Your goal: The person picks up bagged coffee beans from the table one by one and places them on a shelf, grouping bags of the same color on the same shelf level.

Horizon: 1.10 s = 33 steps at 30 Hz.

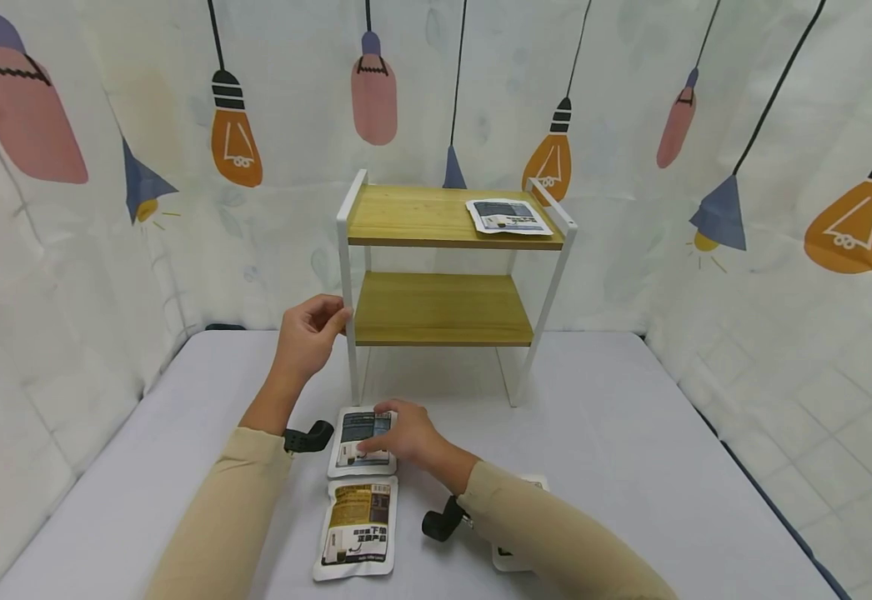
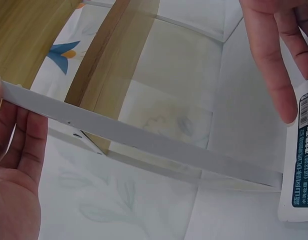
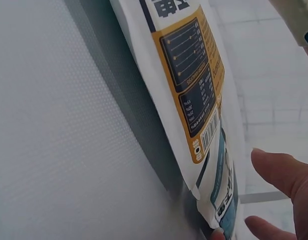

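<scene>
A two-tier shelf (image 1: 406,212) with wooden boards and a white frame stands upright on the table. My left hand (image 1: 308,337) pinches its front left post (image 2: 144,138), thumb on one side and fingers on the other. In front of the shelf lies a white pouch with a dark blue label (image 1: 353,427). Over that pouch my right hand (image 1: 415,440) reaches with thumb and fingers spread, fingertips right at its surface and edge. Just nearer to me is a pouch with a brown-gold label (image 1: 358,527), lying flat and end to end with the blue one.
Another blue-labelled pouch (image 1: 509,218) lies at the right of the shelf's upper board. Part of a further white pouch (image 1: 509,562) shows from under my right forearm. A white table (image 1: 631,467) carries everything. Behind the shelf hangs a lamp-printed curtain (image 1: 293,233).
</scene>
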Motion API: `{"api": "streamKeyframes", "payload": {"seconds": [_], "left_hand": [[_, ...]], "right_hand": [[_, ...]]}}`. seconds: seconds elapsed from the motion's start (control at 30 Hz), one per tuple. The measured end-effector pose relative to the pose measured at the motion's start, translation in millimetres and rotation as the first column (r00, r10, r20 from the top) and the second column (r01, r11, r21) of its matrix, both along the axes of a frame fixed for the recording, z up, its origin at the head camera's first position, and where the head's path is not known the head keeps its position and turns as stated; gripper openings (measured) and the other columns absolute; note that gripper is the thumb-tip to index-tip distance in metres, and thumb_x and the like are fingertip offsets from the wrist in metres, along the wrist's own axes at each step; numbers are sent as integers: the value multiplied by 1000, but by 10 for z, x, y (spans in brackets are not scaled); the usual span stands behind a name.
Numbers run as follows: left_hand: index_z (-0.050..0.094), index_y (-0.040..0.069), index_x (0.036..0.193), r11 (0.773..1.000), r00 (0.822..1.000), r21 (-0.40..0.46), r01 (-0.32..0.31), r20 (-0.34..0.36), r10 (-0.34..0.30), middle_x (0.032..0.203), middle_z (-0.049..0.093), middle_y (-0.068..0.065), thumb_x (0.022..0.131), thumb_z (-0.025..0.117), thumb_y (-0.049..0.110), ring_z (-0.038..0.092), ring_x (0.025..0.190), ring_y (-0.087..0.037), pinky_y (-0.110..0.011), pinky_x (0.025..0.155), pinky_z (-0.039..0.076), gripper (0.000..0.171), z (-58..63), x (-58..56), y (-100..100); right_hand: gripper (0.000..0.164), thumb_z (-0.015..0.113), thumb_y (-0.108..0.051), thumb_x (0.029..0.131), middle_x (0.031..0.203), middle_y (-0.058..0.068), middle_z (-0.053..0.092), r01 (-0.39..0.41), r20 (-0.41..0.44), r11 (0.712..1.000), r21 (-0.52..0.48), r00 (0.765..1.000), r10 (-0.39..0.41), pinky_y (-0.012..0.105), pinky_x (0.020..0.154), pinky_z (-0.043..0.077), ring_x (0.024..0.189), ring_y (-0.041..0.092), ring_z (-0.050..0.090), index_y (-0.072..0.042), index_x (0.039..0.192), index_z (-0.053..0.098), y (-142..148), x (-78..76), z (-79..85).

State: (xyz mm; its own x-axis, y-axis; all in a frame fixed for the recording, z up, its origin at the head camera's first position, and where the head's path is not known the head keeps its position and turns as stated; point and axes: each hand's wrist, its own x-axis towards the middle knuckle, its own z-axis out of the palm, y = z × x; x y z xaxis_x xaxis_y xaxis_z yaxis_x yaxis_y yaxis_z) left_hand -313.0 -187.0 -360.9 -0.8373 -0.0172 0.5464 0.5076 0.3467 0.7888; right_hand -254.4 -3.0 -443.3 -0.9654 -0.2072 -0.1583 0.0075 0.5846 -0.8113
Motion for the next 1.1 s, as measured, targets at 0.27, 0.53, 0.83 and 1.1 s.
{"api": "streamKeyframes", "payload": {"seconds": [0.27,0.53,0.83,1.1], "left_hand": [[70,0,116,1000,1000,-4,4,0,-4,103,73,-19,101,66,26,66,79,-12,-14,75,56,30,-10,-5,-17],[71,2,113,1000,1000,3,2,-1,-2,100,72,-19,101,67,26,66,77,-10,-15,74,57,27,-15,-18,-7],[72,0,113,1000,1000,15,7,-5,-7,100,72,-23,101,67,22,66,77,-12,-14,74,56,26,-1,-11,-10],[71,-4,113,1000,1000,2,6,5,-6,101,72,-25,101,66,16,66,77,-15,-12,73,55,24,59,48,11]], "right_hand": [[61,95,-27,73,142,14,58,2,-23,999,38,1000,-1,55,110,47,129,33,52,-16,127,69,-16,5,1],[62,95,-27,73,133,15,60,-7,-39,993,119,999,12,54,102,50,121,32,51,-18,128,69,-45,-5,-40],[63,94,-26,73,128,14,60,-21,-62,990,143,998,30,49,96,52,113,29,51,-17,130,67,-72,-12,-42],[66,94,-23,73,128,20,54,-25,-72,989,144,997,35,45,92,57,107,28,54,-13,132,66,-98,28,-26]]}}
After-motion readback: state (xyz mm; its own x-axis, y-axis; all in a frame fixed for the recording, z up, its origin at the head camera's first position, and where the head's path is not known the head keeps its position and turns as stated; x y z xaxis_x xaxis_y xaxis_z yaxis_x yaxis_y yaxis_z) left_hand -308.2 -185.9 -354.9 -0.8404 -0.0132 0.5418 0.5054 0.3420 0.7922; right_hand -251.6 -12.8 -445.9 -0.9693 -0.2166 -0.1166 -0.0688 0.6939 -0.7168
